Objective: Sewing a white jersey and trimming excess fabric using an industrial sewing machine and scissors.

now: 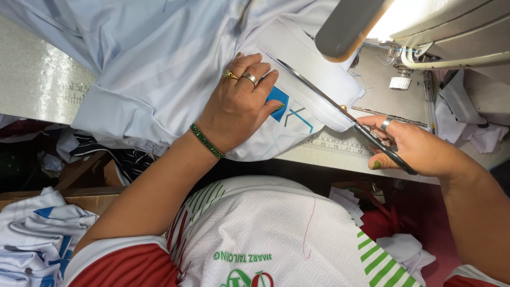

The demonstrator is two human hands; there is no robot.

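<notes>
In the centre of the frame the left hand (241, 103) lies flat, fingers spread, pressing down on a pale blue garment (159, 58) that covers the upper left of the frame and spills over the near edge of the sewing table (32, 79). Two gold rings sit on its fingers and a green beaded bracelet (207, 141) circles the wrist. Just right of its fingertips a white fabric piece (313, 74) with a blue patch (277, 101) lies on the garment. The right hand (411, 146), at centre right, is closed around the dark handles of a pair of scissors (324, 95), a silver ring on one finger; the long blades run up and left across the white piece, their tip near the left hand's fingertips. Whether the blades are parted I cannot tell. In the upper right stands a sewing machine (425, 21) with a bright lamp. More folded white and blue cloth (37, 239) is piled in the lower left.
</notes>
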